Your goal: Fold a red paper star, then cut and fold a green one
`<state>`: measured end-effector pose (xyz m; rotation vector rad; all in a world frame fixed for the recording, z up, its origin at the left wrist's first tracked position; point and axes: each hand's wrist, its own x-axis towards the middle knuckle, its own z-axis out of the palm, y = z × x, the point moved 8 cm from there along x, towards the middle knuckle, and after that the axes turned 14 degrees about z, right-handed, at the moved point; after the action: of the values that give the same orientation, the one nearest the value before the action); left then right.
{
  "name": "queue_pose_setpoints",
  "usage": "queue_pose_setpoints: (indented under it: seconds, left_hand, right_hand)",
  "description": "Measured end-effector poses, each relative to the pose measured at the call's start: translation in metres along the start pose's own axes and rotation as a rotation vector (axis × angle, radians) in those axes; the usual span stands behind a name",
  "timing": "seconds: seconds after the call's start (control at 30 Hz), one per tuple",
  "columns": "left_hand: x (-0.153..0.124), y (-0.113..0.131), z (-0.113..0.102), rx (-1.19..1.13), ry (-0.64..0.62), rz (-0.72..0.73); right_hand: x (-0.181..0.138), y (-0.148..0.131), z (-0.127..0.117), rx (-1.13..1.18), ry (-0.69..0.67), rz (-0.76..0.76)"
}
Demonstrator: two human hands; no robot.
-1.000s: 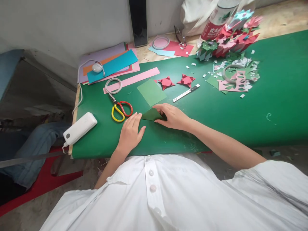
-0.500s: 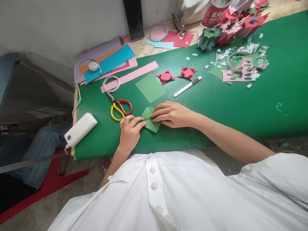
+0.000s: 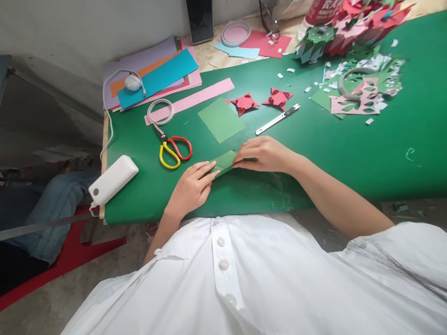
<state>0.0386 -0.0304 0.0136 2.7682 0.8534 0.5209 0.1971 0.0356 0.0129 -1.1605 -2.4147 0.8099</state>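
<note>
A small folded piece of green paper (image 3: 224,162) lies on the green table cover (image 3: 349,149) near the front edge. My left hand (image 3: 191,186) rests flat, fingers stretched out, with its fingertips on the paper's left end. My right hand (image 3: 265,153) presses down on the paper's right end with fingers curled over it. A flat green paper square (image 3: 220,119) lies just beyond my hands.
Red-and-yellow scissors (image 3: 172,151) lie to the left, a white power bank (image 3: 112,179) at the table's left edge. Two red folded stars (image 3: 245,103), a utility knife (image 3: 277,119), a pink strip (image 3: 190,100), stacked coloured sheets (image 3: 153,79) and paper scraps (image 3: 359,88) lie farther back.
The green paper was opened into a diamond, then folded into a narrower strip. Both hands shifted along it, the right hand moving a little away from me.
</note>
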Motion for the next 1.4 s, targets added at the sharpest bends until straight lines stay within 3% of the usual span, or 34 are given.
queue_pose_setpoints:
  seconds: [0.1, 0.43, 0.63, 1.07, 1.4]
  left_hand:
    - [-0.002, -0.003, -0.003, -0.025, 0.041, 0.002]
    - [-0.005, 0.003, -0.011, 0.103, 0.204, -0.059]
    - [0.008, 0.025, 0.005, 0.087, 0.079, 0.115]
    - [0.007, 0.021, 0.009, 0.102, 0.011, 0.07]
    - [0.007, 0.018, 0.012, 0.09, -0.047, 0.037]
  right_hand:
    - [0.006, 0.008, -0.002, 0.014, 0.069, 0.09]
    - [0.016, 0.008, 0.01, -0.06, 0.102, 0.157]
    - [0.012, 0.006, 0.009, -0.085, 0.109, 0.156]
    - [0.011, 0.005, 0.009, -0.162, 0.144, 0.165]
    - [0.007, 0.005, 0.007, -0.256, 0.155, 0.264]
